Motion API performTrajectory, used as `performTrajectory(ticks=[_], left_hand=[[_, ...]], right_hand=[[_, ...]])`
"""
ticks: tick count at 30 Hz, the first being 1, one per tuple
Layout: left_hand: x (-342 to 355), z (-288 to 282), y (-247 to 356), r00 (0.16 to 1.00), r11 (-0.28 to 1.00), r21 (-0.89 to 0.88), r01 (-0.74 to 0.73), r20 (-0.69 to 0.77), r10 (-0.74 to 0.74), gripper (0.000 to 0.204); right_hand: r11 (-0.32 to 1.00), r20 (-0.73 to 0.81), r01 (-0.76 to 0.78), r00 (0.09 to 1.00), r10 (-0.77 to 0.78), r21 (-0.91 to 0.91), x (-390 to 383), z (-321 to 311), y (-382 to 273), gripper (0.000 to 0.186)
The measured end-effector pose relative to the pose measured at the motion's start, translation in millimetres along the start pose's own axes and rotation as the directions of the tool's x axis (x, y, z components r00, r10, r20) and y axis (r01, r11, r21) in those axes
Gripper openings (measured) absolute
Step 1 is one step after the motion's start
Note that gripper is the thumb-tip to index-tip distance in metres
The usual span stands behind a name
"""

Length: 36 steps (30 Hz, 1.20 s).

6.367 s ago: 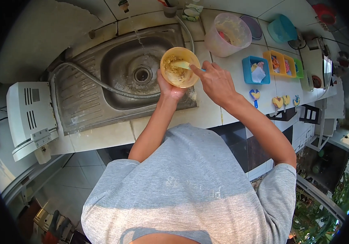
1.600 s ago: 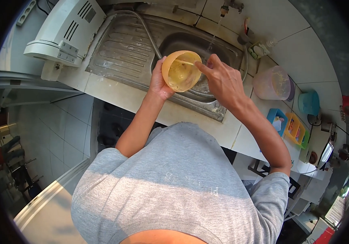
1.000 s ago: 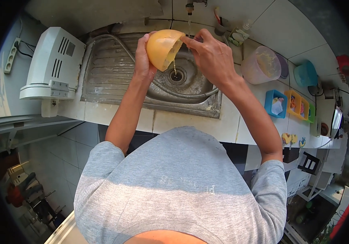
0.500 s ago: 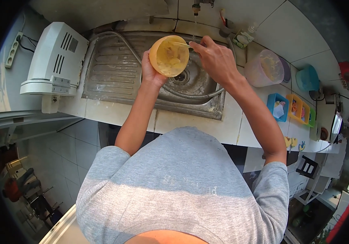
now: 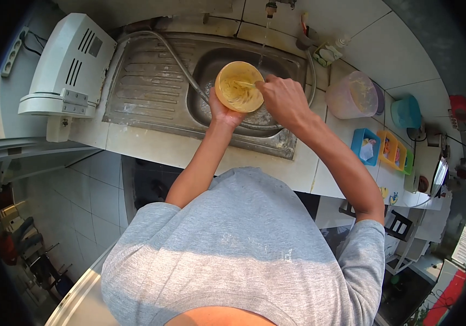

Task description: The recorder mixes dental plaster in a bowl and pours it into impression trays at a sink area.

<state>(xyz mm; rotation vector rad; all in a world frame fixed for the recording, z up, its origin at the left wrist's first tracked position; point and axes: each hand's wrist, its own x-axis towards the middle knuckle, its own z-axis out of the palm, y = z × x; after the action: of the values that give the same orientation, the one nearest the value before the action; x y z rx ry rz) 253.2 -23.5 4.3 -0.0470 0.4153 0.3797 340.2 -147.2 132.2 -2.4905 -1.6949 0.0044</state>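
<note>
Two-handed, holds a yellow bowl [image 5: 239, 67] over the steel sink [image 5: 151, 81]. Cups it in the left hand [image 5: 225, 114], wrapped around the bowl's lower left side, with the open mouth tilted up into view. Grips a pale, slim utensil [image 5: 248, 85] in the right hand [image 5: 286, 98], closed tightly at the bowl's right rim, and points it leftward into the bowl, across smeared, yellowish residue. Leaves the utensil's grip end hidden; cannot tell whether the right hand touches the rim.

Underneath, find a grey hose [image 5: 181, 65] bent across the basin. Beyond the bowl, see a tap [image 5: 271, 8] with a thin stream of water [image 5: 266, 35] falling toward the basin. To the right, find a translucent pinkish tub [image 5: 350, 100] on the tiled counter, near a blue tray [image 5: 357, 145] and an orange tray [image 5: 383, 145]. Far left, note a white appliance [image 5: 59, 70] with dark slots.
</note>
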Motion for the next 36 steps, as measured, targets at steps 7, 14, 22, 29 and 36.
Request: performTrajectory(ticks=[7,14,22,29,36], left_hand=[[1.7,-9.9,-2.5,0.989,0.986,-0.087,0.140,0.065,-0.134,0.045],[9.5,-19.5,-6.2,0.980,0.977,-0.100,0.190,0.088,-0.181,0.045],[14.6,-24.2,-3.0,0.968,0.967,-0.077,0.243,0.081,-0.237,0.046],[16.8,-35.5,-13.0,0.944,0.953,-0.078,0.293,0.179,-0.276,0.045],[2.0,-22.0,-17.8,0.980,0.971,0.133,0.199,0.001,-0.201,0.044]], right_hand=[[0.999,0.051,0.038,0.998,-0.039,0.031,5.8,7.7,5.3,0.011],[0.999,0.090,0.024,0.996,-0.028,0.038,2.0,16.6,14.9,0.015],[0.997,0.127,0.052,0.990,-0.058,0.048,-6.9,23.4,8.8,0.023],[0.998,0.059,-0.050,0.997,0.048,0.039,-8.7,24.6,15.2,0.016],[0.985,0.030,-0.154,0.988,0.152,0.080,-28.6,28.5,16.1,0.012]])
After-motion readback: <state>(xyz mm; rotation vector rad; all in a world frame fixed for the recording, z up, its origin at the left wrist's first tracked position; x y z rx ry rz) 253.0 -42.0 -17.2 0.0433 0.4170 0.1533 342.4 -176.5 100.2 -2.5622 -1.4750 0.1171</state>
